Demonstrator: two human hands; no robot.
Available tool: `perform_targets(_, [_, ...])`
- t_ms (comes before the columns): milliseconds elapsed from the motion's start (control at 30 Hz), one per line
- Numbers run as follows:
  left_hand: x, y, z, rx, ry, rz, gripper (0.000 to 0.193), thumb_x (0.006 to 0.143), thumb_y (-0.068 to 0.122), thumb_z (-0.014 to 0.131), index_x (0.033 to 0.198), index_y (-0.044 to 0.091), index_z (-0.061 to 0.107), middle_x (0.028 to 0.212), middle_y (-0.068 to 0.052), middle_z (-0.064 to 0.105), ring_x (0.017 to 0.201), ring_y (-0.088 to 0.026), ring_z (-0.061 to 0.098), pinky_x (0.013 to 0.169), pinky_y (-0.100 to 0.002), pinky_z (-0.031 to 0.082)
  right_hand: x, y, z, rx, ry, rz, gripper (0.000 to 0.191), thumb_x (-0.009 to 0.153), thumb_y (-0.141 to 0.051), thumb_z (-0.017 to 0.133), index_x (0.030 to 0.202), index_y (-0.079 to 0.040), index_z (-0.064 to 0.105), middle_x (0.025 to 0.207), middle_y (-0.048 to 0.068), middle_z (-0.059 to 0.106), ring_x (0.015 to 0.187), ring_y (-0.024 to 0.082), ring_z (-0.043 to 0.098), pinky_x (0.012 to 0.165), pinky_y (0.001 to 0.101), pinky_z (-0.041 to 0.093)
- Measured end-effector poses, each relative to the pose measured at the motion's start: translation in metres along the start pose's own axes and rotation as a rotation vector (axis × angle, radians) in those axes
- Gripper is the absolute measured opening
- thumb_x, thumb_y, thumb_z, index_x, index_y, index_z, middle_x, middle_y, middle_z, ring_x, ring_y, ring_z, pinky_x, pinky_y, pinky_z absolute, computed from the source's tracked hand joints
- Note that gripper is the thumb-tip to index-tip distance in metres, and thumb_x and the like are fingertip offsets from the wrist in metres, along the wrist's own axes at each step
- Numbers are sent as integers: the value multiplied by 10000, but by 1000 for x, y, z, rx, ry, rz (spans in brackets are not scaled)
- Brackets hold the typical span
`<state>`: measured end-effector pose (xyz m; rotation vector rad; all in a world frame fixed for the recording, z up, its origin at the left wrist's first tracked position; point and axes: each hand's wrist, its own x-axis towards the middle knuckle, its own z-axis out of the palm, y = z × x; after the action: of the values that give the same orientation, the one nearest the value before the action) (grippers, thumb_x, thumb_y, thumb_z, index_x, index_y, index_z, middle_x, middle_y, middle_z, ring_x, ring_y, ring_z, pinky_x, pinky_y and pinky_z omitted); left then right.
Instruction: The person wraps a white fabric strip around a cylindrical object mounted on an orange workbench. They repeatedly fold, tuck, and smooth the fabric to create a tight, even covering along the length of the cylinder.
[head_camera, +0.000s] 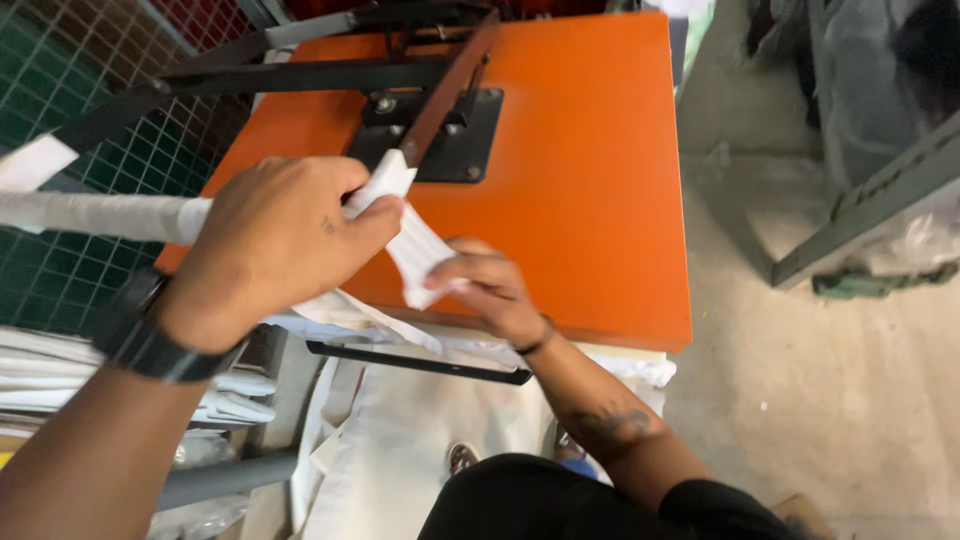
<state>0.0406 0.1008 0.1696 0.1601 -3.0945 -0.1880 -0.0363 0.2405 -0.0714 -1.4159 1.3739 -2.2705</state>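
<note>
Heat press, frame centre: left hand (275, 245) closed round the cloth-wrapped handle (95, 215) at middle left, steadying the orange platen (590, 170), while right hand (490, 290) pinches the white wrap strip (415, 245) taut between both hands, over pale fabric (400, 450) below.

Left hand (275, 240): a small dark mark on the back near the thumb base; a broad black watch (150, 335) with a black strap at the wrist. Right hand (490, 290): a thin dark band (538, 343) around the wrist. A dark tattoo (610, 425) on the right forearm. Black clothing (560, 500) at the 6 o'clock edge.
</note>
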Motion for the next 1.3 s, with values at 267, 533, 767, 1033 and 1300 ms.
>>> perform_targets(267, [-4,4,5,45,42,-3,330,926,342,638,798,47,710,607,-144,664,568,-358,659,569,-481,498,-14,75,34,947,251,-66,226,1006,-234,752,991,-12,716,1002,104,722,997,218,700,939,381,557])
perform_targets(533, [-4,6,11,-18,9,-122,348,920,339,643,761,30,650,626,-156,660,558,-335,659,558,-465,488,-12,68,45,1040,309,72,192,970,-178,763,1068,-30,688,1028,128,731,913,226,727,790,369,591])
perform_targets(767, [-8,2,16,-60,23,-144,314,899,309,683,749,40,617,628,-131,639,565,-290,644,567,-447,474,9,98,51,530,200,131,248,986,-53,742,1226,-52,679,1013,105,714,909,148,664,799,313,547])
perform_targets(1033, [-14,-12,24,-149,450,172,145,1017,77,590,1079,-4,487,987,-207,618,913,-341,641,792,-444,509,148,105,72,705,16,-207,229,923,-179,767,1091,-46,684,1140,116,696,1082,226,685,1002,362,564])
perform_targets(1300, [-5,-18,28,-566,456,-27,400,924,72,740,1194,-22,461,925,-119,751,808,-161,763,682,-247,592,161,56,73,464,160,-487,299,939,-187,806,1162,-30,682,1305,120,619,1215,208,593,1074,358,497])
